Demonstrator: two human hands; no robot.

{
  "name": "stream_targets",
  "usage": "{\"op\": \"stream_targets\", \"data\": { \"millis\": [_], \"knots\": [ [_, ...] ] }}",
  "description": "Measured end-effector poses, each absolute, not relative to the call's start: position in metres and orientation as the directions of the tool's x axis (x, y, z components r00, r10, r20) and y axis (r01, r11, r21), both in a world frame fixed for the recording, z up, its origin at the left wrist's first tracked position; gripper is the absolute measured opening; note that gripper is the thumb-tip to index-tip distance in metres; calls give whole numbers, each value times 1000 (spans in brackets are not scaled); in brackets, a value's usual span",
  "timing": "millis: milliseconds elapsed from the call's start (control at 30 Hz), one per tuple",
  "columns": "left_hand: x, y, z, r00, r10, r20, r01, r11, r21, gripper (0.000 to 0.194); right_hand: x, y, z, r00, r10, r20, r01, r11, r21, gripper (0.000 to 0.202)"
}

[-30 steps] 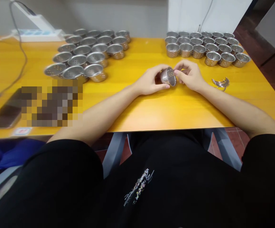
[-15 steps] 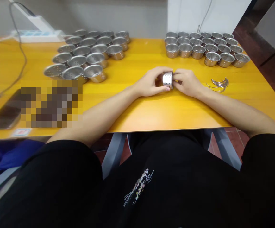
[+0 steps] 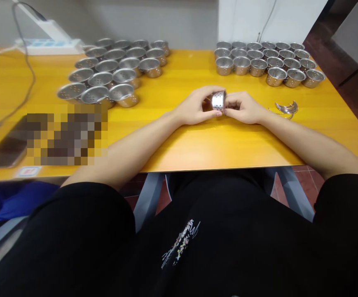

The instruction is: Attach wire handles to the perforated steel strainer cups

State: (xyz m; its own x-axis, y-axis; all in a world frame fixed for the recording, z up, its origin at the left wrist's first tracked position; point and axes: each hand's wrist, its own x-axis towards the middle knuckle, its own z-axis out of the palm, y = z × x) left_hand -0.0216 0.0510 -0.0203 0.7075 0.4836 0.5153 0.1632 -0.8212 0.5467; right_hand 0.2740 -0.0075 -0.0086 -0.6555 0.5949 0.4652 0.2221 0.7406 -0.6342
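A small perforated metal cup (image 3: pixel 218 101) lies on its side in the grip of my left hand (image 3: pixel 197 106), thumb below and fingers above. My right hand (image 3: pixel 243 107) is at the cup's right end, its fingers curled in and touching the rim. Whatever those fingers may pinch is hidden. To the right of my right hand, a small pile of curved metal wires (image 3: pixel 286 108) rests on the yellow table (image 3: pixel 179 152).
Rows of metal cups (image 3: pixel 97 95) stand at the back left, and more cups (image 3: pixel 258 67) at the back right. A dark phone (image 3: pixel 7 144), a blurred-out object (image 3: pixel 70 138) and a power strip (image 3: pixel 49 46) with a cable are on the left.
The fingers of my right hand have curled further in and moved slightly down along the cup's rim. My left hand and the cup have barely shifted.
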Motion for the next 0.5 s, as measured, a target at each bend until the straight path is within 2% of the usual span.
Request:
{"op": "stream_targets", "data": {
  "millis": [200, 333, 433, 500],
  "knots": [
    [-20, 52, -21, 683, 514, 519, 156, -797, 584, 122, 279, -10, -4, -607, 679, 413, 244, 653, -717, 61],
    [-25, 53, -18, 654, 539, 531, 132, -772, 622, 121, 278, -7, -3, -413, 806, 424, 347, 570, -745, 70],
    [-26, 49, -15, 665, 534, 522, 135, -774, 619, 121, 277, -3, -5, -259, 839, 478, 403, 544, -736, 69],
    [-24, 45, -15, 686, 514, 515, 129, -782, 610, 122, 277, -3, -6, -217, 835, 506, 459, 545, -702, 59]
  ]
}}
